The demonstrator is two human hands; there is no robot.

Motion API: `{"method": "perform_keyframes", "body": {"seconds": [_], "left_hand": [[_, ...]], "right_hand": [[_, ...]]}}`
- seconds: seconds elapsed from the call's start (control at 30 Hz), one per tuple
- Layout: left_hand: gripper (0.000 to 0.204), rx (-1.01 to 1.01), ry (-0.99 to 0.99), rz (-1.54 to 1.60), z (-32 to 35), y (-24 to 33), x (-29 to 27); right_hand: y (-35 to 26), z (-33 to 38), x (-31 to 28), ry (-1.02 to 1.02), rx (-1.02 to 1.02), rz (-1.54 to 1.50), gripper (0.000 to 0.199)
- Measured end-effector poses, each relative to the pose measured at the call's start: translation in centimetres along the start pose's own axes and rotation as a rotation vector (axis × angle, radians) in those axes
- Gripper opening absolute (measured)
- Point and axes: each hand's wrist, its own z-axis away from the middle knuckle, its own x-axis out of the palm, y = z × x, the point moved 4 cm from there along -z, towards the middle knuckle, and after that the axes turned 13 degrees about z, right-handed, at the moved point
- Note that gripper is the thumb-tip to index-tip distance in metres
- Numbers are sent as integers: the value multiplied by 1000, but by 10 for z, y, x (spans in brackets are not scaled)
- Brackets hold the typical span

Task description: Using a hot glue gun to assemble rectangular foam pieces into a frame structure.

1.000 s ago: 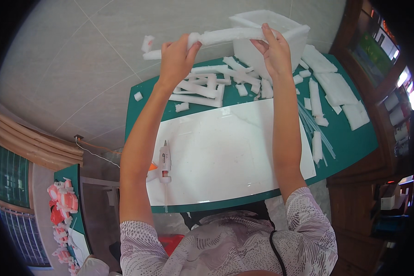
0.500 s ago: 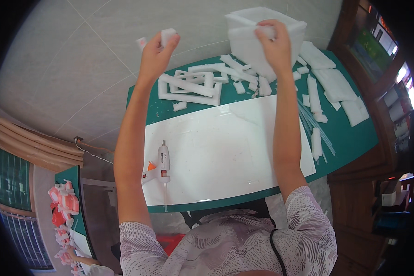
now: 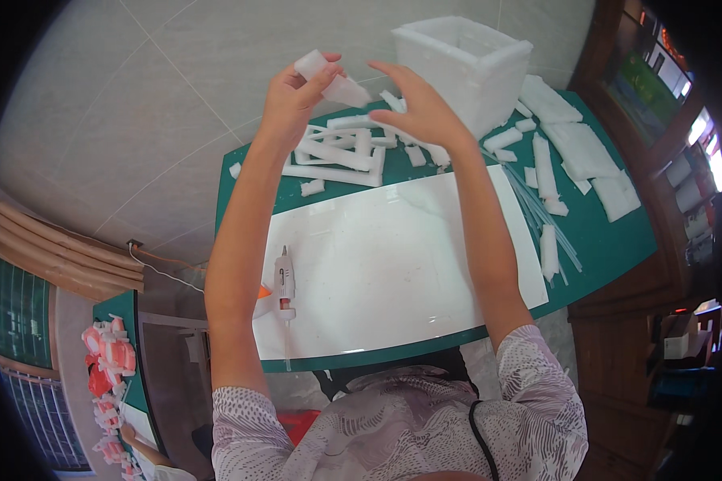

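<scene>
A white oblong foam piece (image 3: 347,92) is pinched by the left hand (image 3: 287,104); the right hand (image 3: 427,115) is spread, empty. The white foam box (image 3: 459,76) seems assembled; white foam strips (image 3: 545,164) are left loose.

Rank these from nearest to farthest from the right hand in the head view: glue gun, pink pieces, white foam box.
1. White foam box: beyond the right hand.
2. Glue gun: left, on the white board.
3. Pink pieces: far left, side table.

a white foam strip (image 3: 348,91) is slanting down to the right, the left hand (image 3: 289,98) gripping its upper part, its lower end jutting free.
</scene>
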Motion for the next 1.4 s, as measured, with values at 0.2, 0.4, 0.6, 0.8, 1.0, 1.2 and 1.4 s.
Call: {"method": "perform_keyframes", "body": {"seconds": [0.2,0.4,0.6,0.8,1.0,1.2,1.4], "left_hand": [[36,3,8,110,1,-4,30],[33,440,191,-197,-14,3,5],[22,146,115,-205,-11,-13,-13],[31,170,44,-671,15,-17,21],[34,-80,68,-125,15,-39,32],[41,100,240,-184,-2,-30,19],[47,106,231,-660,-24,-67,-9]], "right_hand": [[-35,-10,-4,-9,120,-177,53],[-29,-6,-13,103,44,149,43],[3,-6,-42,172,247,-752,34],[16,-8,-43,240,294,-936,32],[33,-7,-40,311,318,-1108,32],[42,0,-70,526,272,-1020,31],[30,11,-117,725,272,-763,49]]}}
